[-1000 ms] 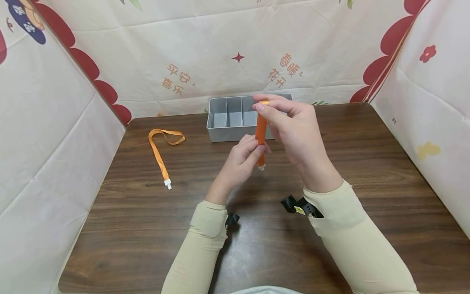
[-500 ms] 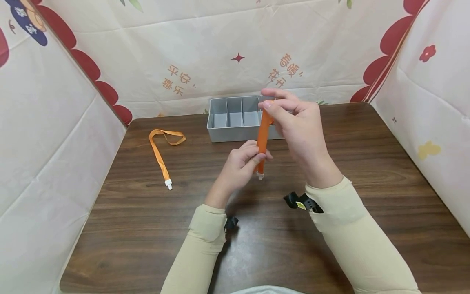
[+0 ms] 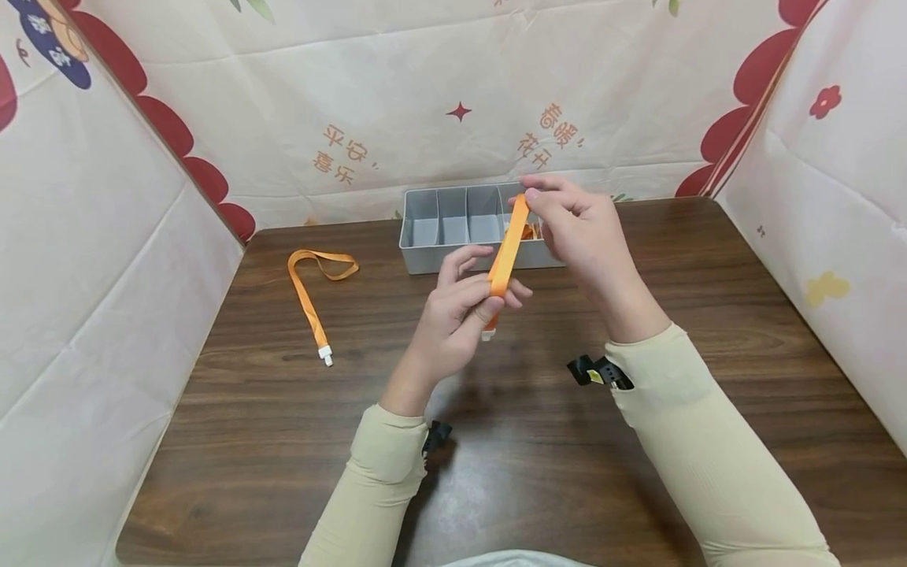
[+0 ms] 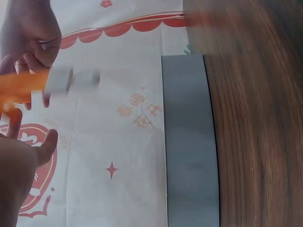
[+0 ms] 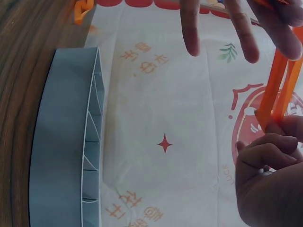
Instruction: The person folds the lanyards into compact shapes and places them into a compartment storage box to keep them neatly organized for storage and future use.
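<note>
Above the table, both hands hold a folded orange lanyard in the head view. My left hand pinches its lower part between thumb and fingers, with the other fingers spread. A white clip hangs just below that hand; the left wrist view shows the white clip blurred. The upper fold is pinched by my right hand, also seen as the right hand in the right wrist view. A second orange lanyard, with a white clip, lies looped on the table at left.
A grey divided tray stands at the table's back, behind the hands. Orange material shows in its right part, partly hidden by the lanyard and right hand. Patterned cloth walls the back and both sides of the wooden table.
The right hand has moved right and slightly away from the left hand. The left hand has shifted slightly left and spread its fingers, and the held lanyard now tilts, its upper end to the right.
</note>
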`<state>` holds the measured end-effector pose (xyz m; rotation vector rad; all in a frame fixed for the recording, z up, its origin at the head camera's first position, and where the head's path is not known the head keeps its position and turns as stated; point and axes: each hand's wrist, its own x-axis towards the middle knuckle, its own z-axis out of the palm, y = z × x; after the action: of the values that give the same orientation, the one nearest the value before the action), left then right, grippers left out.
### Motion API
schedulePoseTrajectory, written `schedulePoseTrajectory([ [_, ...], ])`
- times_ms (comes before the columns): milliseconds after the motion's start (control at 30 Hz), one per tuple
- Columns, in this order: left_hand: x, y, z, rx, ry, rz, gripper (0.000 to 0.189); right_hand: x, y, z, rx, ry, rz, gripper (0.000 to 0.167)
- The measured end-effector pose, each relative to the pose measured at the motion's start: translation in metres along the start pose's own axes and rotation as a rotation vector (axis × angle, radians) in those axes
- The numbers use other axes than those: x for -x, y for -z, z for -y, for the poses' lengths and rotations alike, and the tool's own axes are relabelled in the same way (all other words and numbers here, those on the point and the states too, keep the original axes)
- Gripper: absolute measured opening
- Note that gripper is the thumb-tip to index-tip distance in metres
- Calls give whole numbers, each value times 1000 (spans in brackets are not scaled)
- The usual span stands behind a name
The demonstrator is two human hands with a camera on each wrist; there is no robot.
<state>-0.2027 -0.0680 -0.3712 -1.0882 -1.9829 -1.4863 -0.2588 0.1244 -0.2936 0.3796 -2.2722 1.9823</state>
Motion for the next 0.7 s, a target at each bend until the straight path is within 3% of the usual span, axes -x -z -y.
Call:
schedulePoseTrajectory([
  [267, 0, -7, 1, 77, 80, -6, 14, 10, -5, 7, -123, 286, -46, 21],
  [367, -1, -8, 2, 105, 91, -18, 12, 13, -7, 12, -116, 352, -66, 19],
  [700, 0, -9, 2, 182, 160, 10, 14, 15, -10, 21, -116, 352, -56, 19],
])
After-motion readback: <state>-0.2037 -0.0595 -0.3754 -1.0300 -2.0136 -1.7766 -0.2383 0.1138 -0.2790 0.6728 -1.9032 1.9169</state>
